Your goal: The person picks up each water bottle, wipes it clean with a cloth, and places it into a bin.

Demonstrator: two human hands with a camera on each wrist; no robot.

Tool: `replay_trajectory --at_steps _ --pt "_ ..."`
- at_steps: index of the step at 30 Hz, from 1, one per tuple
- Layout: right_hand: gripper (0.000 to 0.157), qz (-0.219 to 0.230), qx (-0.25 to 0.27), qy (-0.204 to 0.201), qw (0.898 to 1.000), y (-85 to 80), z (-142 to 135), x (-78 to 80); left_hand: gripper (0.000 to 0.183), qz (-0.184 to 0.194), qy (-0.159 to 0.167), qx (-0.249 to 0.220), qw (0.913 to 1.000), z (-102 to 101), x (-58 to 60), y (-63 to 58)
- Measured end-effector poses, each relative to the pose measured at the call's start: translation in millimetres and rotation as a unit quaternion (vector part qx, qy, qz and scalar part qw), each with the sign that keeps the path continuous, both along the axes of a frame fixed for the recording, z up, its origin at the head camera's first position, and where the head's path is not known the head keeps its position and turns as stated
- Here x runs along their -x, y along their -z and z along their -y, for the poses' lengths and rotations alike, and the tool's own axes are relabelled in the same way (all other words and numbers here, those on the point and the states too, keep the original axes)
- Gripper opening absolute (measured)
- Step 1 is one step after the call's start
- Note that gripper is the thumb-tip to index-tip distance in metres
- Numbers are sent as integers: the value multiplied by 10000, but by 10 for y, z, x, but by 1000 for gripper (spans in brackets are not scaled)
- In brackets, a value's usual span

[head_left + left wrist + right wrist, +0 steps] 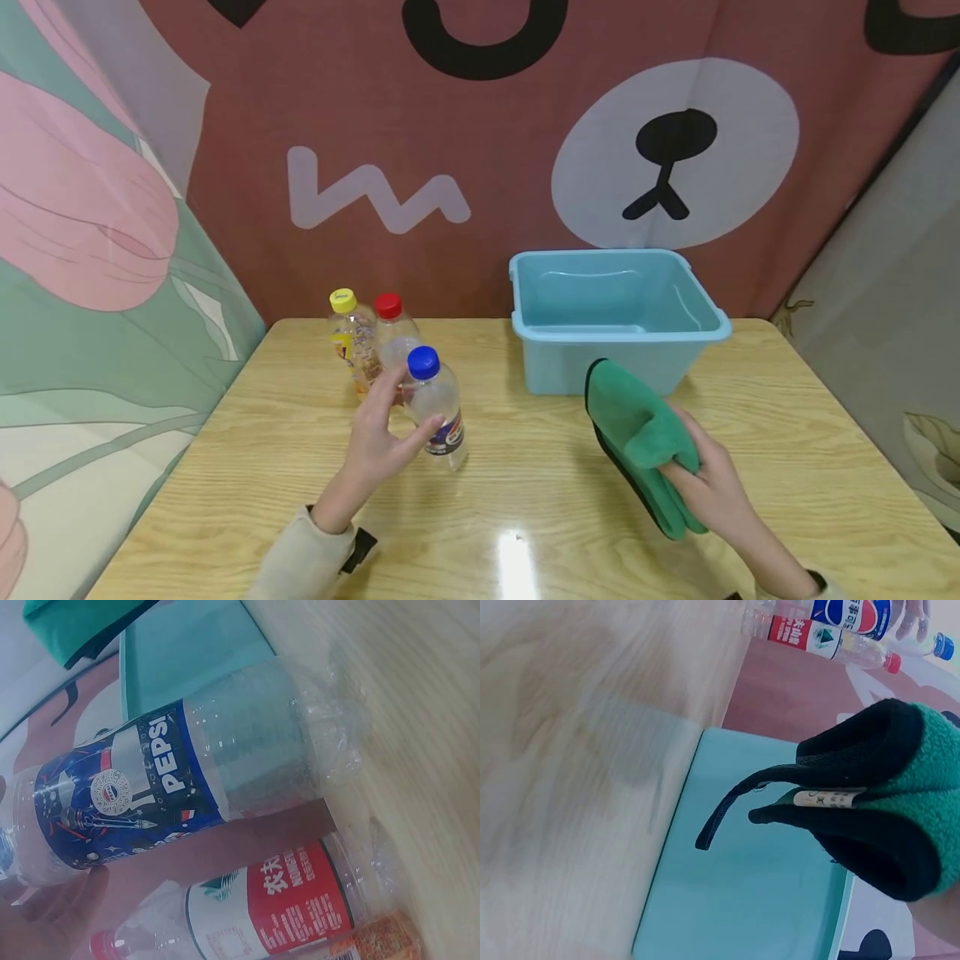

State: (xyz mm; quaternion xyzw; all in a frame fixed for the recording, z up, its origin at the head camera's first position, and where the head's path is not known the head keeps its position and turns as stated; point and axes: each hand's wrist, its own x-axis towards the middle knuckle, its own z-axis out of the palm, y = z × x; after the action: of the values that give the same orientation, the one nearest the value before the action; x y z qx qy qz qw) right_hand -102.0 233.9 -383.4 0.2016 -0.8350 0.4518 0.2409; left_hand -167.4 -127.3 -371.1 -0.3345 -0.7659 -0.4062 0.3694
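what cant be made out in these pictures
Head: lower body of the red-capped clear plastic bottle, mostly behind the blue-capped clear plastic bottle and left hand.
Head: fingertips of the right hand, hidden by the green fleecy cloth.
Left wrist: top of the yellow-capped clear plastic bottle, cut off by the bottom edge.
Right wrist: print on the white tag, too small.

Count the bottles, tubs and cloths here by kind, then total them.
Bottles: 3 (yellow-capped bottle, red-capped bottle, blue-capped bottle)
Tubs: 1 (blue tub)
Cloths: 1 (green cloth)
Total: 5
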Motion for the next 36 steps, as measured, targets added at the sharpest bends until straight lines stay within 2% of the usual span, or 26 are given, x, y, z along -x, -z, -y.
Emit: replay_trajectory --at_steps 9,12,19,26,28,31,34,36 --pt "63 -177 176 -243 9994 -88 186 52 61 -56 14 51 10000 -85 28 -4" --pt "64 -321 245 -444 9982 -119 241 85 60 -84 21 25 10000 -117 40 -5" --pt "63 -557 349 -650 9957 -187 313 133 60 351 467 35 9983 -196 54 14" --pt "62 -588 411 -825 9940 -252 392 188 61 527 795 117 9954 -273 48 21" --pt "62 -626 423 -875 9933 -264 420 206 60 621 871 117 9942 -306 30 -15" --pt "61 -660 460 -964 9921 -274 464 226 59 736 982 106 9924 -365 -46 -146" --pt "61 -632 461 -1017 9917 -290 505 239 61 830 973 110 9917 -414 -123 -274" --pt "61 -573 453 -1019 9921 -304 532 245 63 892 967 111 9912 -430 -150 -318"
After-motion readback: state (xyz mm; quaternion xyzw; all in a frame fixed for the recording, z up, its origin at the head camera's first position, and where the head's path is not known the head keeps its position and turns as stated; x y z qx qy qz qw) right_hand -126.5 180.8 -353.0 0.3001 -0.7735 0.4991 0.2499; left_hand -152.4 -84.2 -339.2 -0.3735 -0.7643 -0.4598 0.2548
